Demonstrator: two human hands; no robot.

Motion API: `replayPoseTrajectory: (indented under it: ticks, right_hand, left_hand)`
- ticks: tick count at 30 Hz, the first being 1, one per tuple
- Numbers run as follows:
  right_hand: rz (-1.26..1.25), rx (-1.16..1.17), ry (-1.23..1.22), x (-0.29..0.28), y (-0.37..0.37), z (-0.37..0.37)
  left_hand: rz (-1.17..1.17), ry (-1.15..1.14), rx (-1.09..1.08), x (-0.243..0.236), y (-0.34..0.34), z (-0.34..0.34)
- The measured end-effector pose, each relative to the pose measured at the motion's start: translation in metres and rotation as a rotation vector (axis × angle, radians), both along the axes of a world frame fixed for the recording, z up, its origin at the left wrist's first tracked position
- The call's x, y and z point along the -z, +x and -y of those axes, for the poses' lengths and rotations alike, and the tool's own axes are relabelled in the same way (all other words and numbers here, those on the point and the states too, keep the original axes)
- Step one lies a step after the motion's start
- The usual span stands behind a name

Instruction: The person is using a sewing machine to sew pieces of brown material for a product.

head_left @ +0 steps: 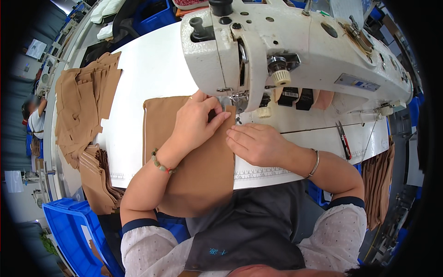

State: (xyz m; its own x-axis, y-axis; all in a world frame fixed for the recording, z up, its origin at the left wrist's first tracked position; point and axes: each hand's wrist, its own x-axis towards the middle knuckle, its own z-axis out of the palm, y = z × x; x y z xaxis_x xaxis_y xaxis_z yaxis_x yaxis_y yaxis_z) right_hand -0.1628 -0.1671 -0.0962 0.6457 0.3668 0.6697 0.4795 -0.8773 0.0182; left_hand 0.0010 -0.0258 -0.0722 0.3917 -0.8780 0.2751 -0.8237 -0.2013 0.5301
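Note:
A tan fabric panel (184, 180) lies on the white table under the head of a white sewing machine (323, 51) and hangs over the front edge. My left hand (198, 120) rests on it just left of the presser foot (237, 104), fingers curled and thumb pressed on the panel's right edge, where a narrow folded strip shows. My right hand (256, 143) is just below the foot, its closed fingertips on that same edge. Whether the needle is in the cloth I cannot tell.
Tan cut pieces (83, 101) are piled at left, more (376, 184) hang at right. Red-handled snips (344, 141) lie right of my right hand. A blue bin (69, 221) stands lower left. Another person (36, 117) sits far left at another machine.

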Motion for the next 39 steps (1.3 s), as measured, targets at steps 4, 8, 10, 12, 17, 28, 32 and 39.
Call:
replayPoseTrajectory:
  ticks: [4, 8, 10, 12, 17, 28, 32, 39]
  right_hand:
    - [-0.008, -0.005, 0.001, 0.001, -0.001, 0.001]
    - [-0.083, -0.057, 0.042, -0.005, 0.000, 0.004]
    - [-0.205, -0.124, 0.097, -0.018, -0.001, 0.007]
    - [-0.199, -0.123, 0.083, -0.017, 0.000, 0.007]
    - [-0.201, -0.037, -0.060, -0.001, -0.003, 0.007]
    - [-0.052, -0.061, 0.028, 0.002, 0.006, 0.014]
    - [-0.042, -0.064, 0.033, 0.000, 0.005, 0.018]
    - [-0.139, 0.000, -0.039, -0.006, 0.001, 0.022]
  left_hand:
    - [-0.042, 0.082, -0.017, -0.001, -0.002, 0.000]
    - [0.106, -0.140, 0.038, 0.003, -0.004, 0.004]
    - [0.213, -0.225, 0.083, 0.006, -0.005, 0.004]
    - [0.318, -0.220, 0.136, 0.005, -0.006, 0.003]
    - [0.384, 0.004, 0.162, 0.002, -0.019, -0.015]
    - [0.534, -0.056, 0.166, 0.011, -0.023, -0.012]
    - [0.535, -0.076, 0.144, 0.012, -0.025, -0.008]
    - [0.560, -0.073, 0.122, 0.012, -0.024, -0.005]
